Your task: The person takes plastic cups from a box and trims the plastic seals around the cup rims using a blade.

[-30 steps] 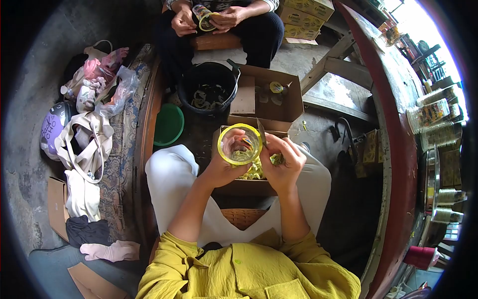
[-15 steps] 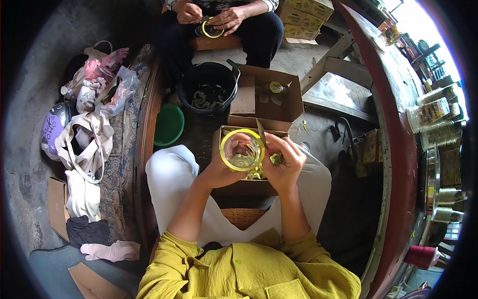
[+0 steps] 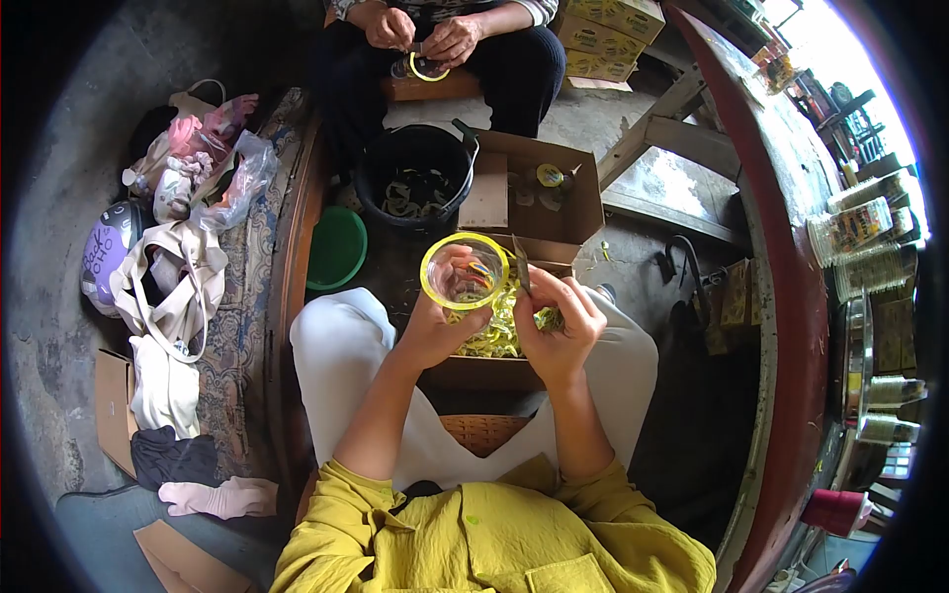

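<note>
A clear plastic cup [image 3: 465,274] with a yellow rim is held in my left hand [image 3: 435,331], its round mouth turned up towards me. My right hand [image 3: 561,331] pinches a thin dark blade [image 3: 522,265] that points up beside the cup's right edge. A crumpled yellow-green strip [image 3: 549,317] shows against the right palm. Below both hands stands a cardboard box [image 3: 474,374] holding many yellow-green scraps [image 3: 499,331]. Some of the fingers behind the cup show through its clear wall.
A black bucket [image 3: 368,168] and an open carton [image 3: 583,212] stand ahead, near a green lid [image 3: 336,247]. Across from me a seated person's hands [image 3: 450,42] hold another cup. Bags [image 3: 173,267] lie left; a red-edged bench [image 3: 791,296] runs along the right.
The cup in my left hand has moved left and slightly up, away from the blade, uncovering more scraps. The other person's cup has been lowered and turned.
</note>
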`<action>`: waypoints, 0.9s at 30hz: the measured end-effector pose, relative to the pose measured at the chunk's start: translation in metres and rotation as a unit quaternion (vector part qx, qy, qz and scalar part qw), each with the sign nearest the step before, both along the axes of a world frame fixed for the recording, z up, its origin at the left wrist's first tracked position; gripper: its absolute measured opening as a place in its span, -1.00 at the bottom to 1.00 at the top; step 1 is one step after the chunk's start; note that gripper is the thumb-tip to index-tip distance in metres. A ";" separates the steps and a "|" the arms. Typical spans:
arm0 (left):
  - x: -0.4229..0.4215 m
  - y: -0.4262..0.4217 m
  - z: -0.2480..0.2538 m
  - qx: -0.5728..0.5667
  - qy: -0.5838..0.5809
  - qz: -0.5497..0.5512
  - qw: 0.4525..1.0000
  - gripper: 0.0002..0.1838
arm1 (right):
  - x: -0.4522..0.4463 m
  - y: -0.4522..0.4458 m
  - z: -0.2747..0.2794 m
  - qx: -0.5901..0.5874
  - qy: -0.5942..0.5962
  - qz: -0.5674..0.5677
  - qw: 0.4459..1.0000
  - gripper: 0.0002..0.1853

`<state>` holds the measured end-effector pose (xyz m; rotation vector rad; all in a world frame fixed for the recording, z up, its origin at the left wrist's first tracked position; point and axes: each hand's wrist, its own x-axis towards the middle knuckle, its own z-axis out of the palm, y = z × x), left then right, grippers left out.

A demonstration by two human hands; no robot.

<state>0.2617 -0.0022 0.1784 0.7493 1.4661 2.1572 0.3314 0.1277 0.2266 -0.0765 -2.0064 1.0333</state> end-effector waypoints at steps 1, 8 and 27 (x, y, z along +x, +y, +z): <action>0.000 0.000 0.000 -0.003 -0.006 0.006 1.000 -0.29 | 0.000 0.000 -0.001 0.001 -0.001 0.001 1.000 -0.68; 0.000 0.000 0.001 -0.022 -0.006 0.017 1.000 -0.28 | -0.001 -0.001 -0.004 0.045 0.007 -0.008 0.999 -0.68; -0.001 -0.003 -0.001 -0.079 0.059 -0.024 0.995 -0.28 | -0.001 0.003 -0.005 0.087 -0.005 -0.031 0.996 -0.63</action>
